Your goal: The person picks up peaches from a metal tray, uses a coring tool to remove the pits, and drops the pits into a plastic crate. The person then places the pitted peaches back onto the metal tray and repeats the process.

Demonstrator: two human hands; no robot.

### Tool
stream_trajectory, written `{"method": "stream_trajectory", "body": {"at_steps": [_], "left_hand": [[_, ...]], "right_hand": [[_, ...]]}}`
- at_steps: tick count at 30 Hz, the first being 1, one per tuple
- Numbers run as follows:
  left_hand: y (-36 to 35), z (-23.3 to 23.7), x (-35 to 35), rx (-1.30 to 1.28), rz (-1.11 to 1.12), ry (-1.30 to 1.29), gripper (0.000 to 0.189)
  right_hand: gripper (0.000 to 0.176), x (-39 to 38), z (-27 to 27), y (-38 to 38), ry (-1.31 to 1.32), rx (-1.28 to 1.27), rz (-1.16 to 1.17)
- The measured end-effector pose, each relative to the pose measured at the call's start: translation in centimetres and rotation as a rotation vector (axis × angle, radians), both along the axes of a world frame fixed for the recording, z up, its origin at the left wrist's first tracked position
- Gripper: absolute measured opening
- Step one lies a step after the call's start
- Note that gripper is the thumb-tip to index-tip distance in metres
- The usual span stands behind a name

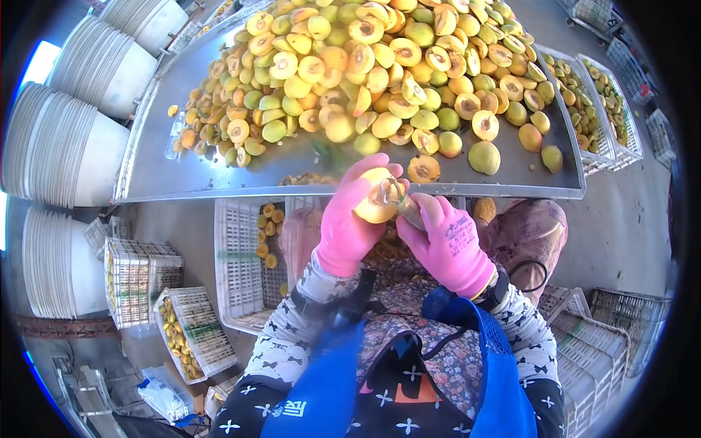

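My left hand (pixel 345 223), in a pink glove, is closed round a yellow peach half (pixel 374 205) whose cut face and brown stone hollow face to the right. My right hand (pixel 454 242), gloved alike, grips the handle of a small pitting tool (pixel 411 212). Its thin metal end touches the hollow of the peach half. Both hands are over my lap, close to the near edge of the metal table (pixel 292 189). Just beyond them lies another peach half (pixel 423 168), cut face up. The fingers of my right hand partly hide the tool.
A big heap of halved peaches (pixel 365 66) covers much of the table. Below its edge stands a white plastic crate (pixel 241 255) with some halves inside. Fruit-filled crates (pixel 613 109) stand at the right, and stacks of white tubs (pixel 58 146) at the left.
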State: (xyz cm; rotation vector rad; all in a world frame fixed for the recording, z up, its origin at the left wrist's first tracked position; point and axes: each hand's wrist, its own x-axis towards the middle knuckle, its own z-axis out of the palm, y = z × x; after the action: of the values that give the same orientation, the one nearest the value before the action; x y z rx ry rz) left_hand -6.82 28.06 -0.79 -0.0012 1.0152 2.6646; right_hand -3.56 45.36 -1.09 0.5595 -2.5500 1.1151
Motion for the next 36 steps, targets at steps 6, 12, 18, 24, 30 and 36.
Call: {"method": "stream_trajectory", "body": {"at_steps": [6, 12, 18, 24, 30, 36], "left_hand": [[-0.2, -0.8, 0.1, -0.776, 0.083, 0.76, 0.033], [2.0, -2.4, 2.1, -1.054, 0.386, 0.885, 0.032], [1.9, 0.6, 1.5, -0.348, 0.145, -0.105, 0.042], [0.9, 0.1, 1.0, -0.361, 0.145, 0.129, 0.038], [1.4, -0.5, 1.1, -0.106, 0.134, -0.055, 0.035], [2.3, -0.4, 1.6, -0.163, 0.161, -0.025, 0.034]], "right_hand": [[0.029, -0.4, 1.9, -0.2, -0.126, -0.433, -0.105], [0.022, -1.2, 0.0, -0.2, -0.277, -0.313, -0.088], [0.018, 1.8, 0.7, -0.8, -0.394, -0.363, 0.344], [0.033, 0.9, -1.5, 0.5, -0.057, -0.049, 0.03], [0.029, 0.8, -1.3, -0.1, -0.025, 0.197, -0.053], [0.033, 0.8, -2.1, 0.1, -0.069, 0.251, -0.056]]}}
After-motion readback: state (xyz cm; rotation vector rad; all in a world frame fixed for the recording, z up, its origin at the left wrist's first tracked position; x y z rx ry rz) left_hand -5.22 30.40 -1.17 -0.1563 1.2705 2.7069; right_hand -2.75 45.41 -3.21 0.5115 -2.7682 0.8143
